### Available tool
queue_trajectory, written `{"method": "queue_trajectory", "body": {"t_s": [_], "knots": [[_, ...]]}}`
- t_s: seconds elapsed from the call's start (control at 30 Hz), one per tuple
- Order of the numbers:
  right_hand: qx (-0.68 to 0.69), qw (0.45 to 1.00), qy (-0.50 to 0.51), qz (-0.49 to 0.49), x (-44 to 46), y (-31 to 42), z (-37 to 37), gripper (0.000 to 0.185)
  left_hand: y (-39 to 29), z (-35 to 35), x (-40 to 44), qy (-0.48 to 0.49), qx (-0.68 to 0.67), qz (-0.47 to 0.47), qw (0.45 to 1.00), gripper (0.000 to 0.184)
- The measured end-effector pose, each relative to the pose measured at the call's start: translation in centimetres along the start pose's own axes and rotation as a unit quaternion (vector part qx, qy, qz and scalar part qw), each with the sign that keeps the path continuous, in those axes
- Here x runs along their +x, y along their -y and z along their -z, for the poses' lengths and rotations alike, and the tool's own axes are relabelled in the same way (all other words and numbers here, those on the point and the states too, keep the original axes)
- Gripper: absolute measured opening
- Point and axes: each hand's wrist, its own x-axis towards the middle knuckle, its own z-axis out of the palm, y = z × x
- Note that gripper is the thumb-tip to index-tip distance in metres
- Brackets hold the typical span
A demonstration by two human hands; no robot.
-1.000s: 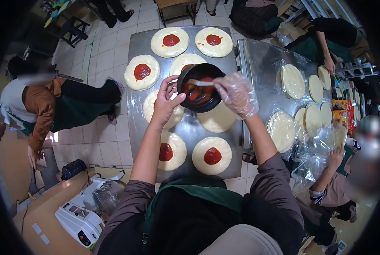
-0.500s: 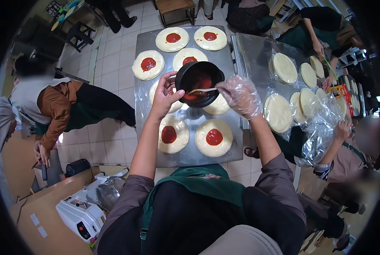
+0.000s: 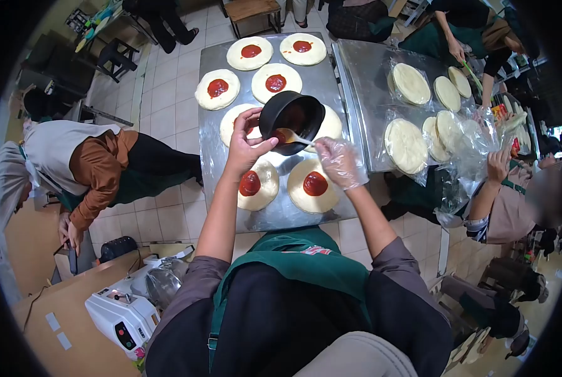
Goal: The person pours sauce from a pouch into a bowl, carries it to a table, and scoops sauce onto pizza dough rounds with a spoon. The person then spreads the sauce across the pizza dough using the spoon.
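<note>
My left hand grips the side of a black bowl, which is tilted and holds some red sauce. In a clear plastic glove, my right hand pinches the handle of a spoon, whose head is at the bowl's lower inside with sauce on it. Under and around the bowl, several round dough bases lie on a metal table. Most show a red sauce patch in the middle, such as the dough base nearest me. One dough base is partly hidden behind the bowl, its centre out of sight.
A second metal table on the right bears plastic-wrapped dough rounds. Co-workers handle plastic and dough there. Another person bends at the left, holding a dark-handled tool. A white machine stands on the wooden counter at lower left.
The spoon has gone from stirring across the bowl to its lower inside, and the bowl is tilted more. My view has shifted, so the tables sit higher in the frame.
</note>
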Motion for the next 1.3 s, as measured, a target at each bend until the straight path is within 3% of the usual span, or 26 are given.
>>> {"method": "queue_trajectory", "body": {"t_s": [0.03,0.23,0.37,0.4,0.53,0.6,0.7,0.77,0.8,0.93,1.03,1.13,1.23,1.27,1.3], "knots": [[0.105,0.989,0.033,-0.097,-0.6,-0.3,-1.4,0.015,0.3,-0.1,-0.3,-0.007,0.008,0.002,1.000,0.071],[0.380,0.900,0.037,-0.211,-2.6,0.8,-5.1,0.020,3.3,0.0,-2.2,-0.026,0.031,-0.012,0.999,0.074],[0.414,0.876,0.044,-0.244,-2.2,1.8,-4.4,0.020,4.7,-0.2,-3.4,-0.052,-0.024,0.004,0.998,0.071],[0.427,0.872,0.027,-0.238,-2.0,1.1,-4.6,0.018,5.9,0.2,-3.5,-0.063,-0.026,-0.021,0.997,0.067],[0.428,0.864,-0.062,-0.257,-0.8,-2.0,-4.3,0.017,7.8,1.5,-4.9,-0.165,-0.045,0.053,0.984,0.067],[0.251,0.942,-0.132,-0.181,0.2,-5.8,-4.7,0.017,8.5,2.6,-5.7,-0.190,-0.056,0.076,0.977,0.067],[-0.033,0.975,-0.210,-0.069,1.7,-10.0,-5.9,0.013,8.5,3.4,-6.6,-0.211,-0.067,0.105,0.969,0.067],[-0.287,0.936,-0.203,0.017,2.9,-12.4,-6.2,0.013,8.3,3.5,-6.7,-0.220,-0.061,0.117,0.966,0.067],[-0.376,0.914,-0.154,0.015,3.4,-13.2,-6.5,0.011,8.4,3.6,-6.8,-0.219,-0.059,0.116,0.967,0.067],[-0.469,0.867,-0.159,0.059,4.1,-15.8,-7.6,0.009,8.4,3.4,-6.4,-0.214,-0.063,0.117,0.968,0.066],[-0.427,0.890,-0.145,0.069,4.4,-16.0,-6.9,0.013,8.8,3.0,-5.5,-0.202,-0.065,0.121,0.970,0.066],[-0.264,0.939,-0.217,-0.030,4.2,-13.8,-5.2,0.017,8.7,2.7,-4.3,-0.194,-0.065,0.134,0.970,0.066],[0.096,0.975,-0.151,-0.131,3.8,-11.3,-2.5,0.019,8.2,2.6,-3.4,-0.177,-0.065,0.141,0.972,0.065],[0.072,0.986,-0.085,-0.124,4.0,-9.5,-1.2,0.014,8.1,2.5,-3.1,-0.160,-0.064,0.137,0.976,0.064],[0.011,0.997,-0.072,-0.023,4.5,-7.8,-0.5,0.013,8.1,2.5,-2.7,-0.141,-0.062,0.132,0.979,0.063]]}}
